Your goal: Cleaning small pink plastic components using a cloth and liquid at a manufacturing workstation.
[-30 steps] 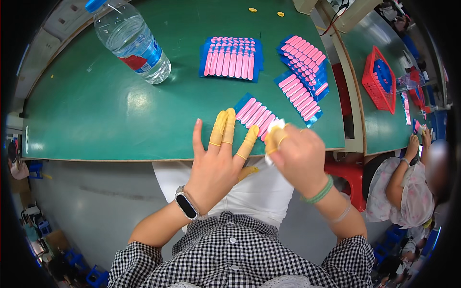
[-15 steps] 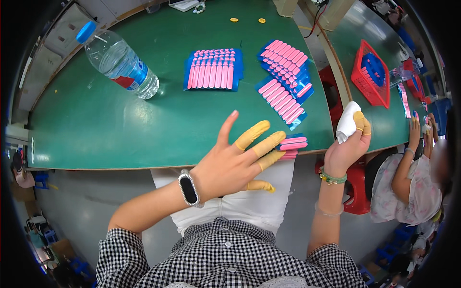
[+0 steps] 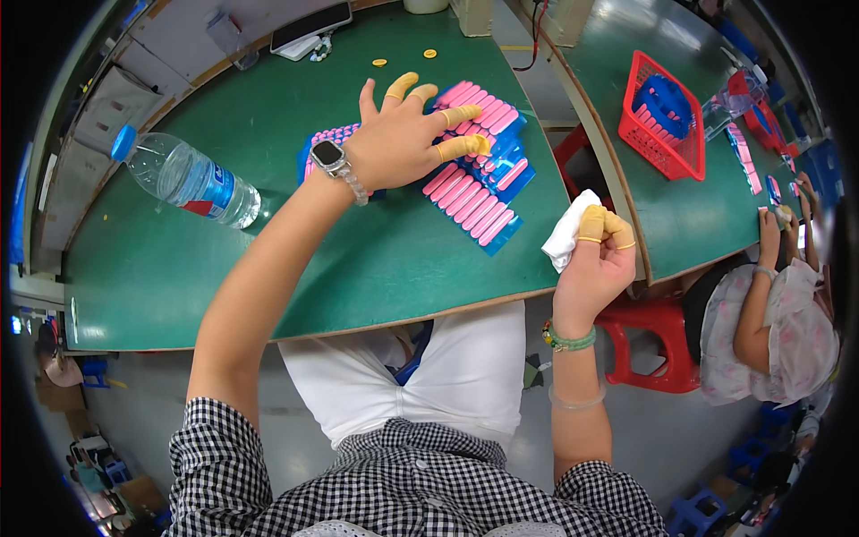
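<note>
My left hand (image 3: 398, 134), with yellow finger cots, reaches over the table with its fingers spread. Its fingertips are at or just above a fanned pile of pink sticks on blue backing (image 3: 470, 206); whether they touch it I cannot tell. Partly under my left wrist lies a second stack of pink sticks on blue backing (image 3: 318, 139), mostly hidden by the hand. My right hand (image 3: 598, 264), also in yellow finger cots, pinches a folded white cloth (image 3: 568, 231) above the table's front edge.
On the left of the green table (image 3: 179, 295) a water bottle (image 3: 183, 179) lies tilted in view. Two yellow finger cots (image 3: 429, 54) and a dark tablet-like device (image 3: 311, 27) are at the back. Rightward, a red basket (image 3: 662, 116) stands on another table, beside a seated person (image 3: 761, 331).
My left hand has moved forward from the table's front edge to the pink stick pile. The small pink bundle beside its fingers no longer shows there. My right hand keeps the cloth.
</note>
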Tool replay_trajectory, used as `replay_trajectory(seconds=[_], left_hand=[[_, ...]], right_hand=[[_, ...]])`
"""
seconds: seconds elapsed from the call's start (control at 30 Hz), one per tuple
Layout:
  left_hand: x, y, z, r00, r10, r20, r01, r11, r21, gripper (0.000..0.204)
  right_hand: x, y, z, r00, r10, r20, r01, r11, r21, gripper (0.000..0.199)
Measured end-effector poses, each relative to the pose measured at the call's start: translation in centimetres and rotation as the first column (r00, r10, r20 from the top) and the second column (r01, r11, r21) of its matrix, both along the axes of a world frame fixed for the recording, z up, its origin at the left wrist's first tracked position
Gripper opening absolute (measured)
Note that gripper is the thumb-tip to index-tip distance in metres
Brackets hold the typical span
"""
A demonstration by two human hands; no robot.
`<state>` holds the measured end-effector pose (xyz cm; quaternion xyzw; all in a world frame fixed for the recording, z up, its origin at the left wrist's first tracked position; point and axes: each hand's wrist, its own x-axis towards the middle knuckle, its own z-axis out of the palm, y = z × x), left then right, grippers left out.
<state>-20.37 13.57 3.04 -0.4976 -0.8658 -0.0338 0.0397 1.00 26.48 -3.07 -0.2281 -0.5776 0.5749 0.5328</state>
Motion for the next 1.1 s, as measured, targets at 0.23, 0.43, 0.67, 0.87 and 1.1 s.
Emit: replay_trajectory(seconds=[0.23,0.43,0.67,0.87,1.1], left_hand=[[-4.4,0.4,2.6,0.973,-0.101,0.209,0.125,0.986,-0.107,0.116],[-6.9,4.1,5.2,0.926,-0.215,0.31,0.306,0.91,-0.281,0.137],[-5.8,5.1,5.3,0.86,-0.111,0.497,0.301,0.898,-0.321,0.131],[-6.3,5.6,4.0,0.92,-0.164,0.357,0.289,0.898,-0.333,0.12],[-5.0,5.2,4.0,0.89,-0.203,0.409,0.345,0.885,-0.312,0.098]], right_hand=[[0.0,-0.1,0.1,1.0,0.012,-0.006,-0.012,1.0,-0.017,0.008],[0.1,-0.2,-0.4,1.0,0.002,0.009,-0.003,1.0,0.012,0.009],[0.1,-0.1,-0.6,0.995,-0.031,0.091,0.025,0.998,0.061,0.01],[-0.3,-0.5,0.0,0.998,-0.021,0.061,0.016,0.997,0.074,0.01],[-0.3,-0.5,-0.1,0.994,-0.054,0.09,0.044,0.994,0.103,0.01]])
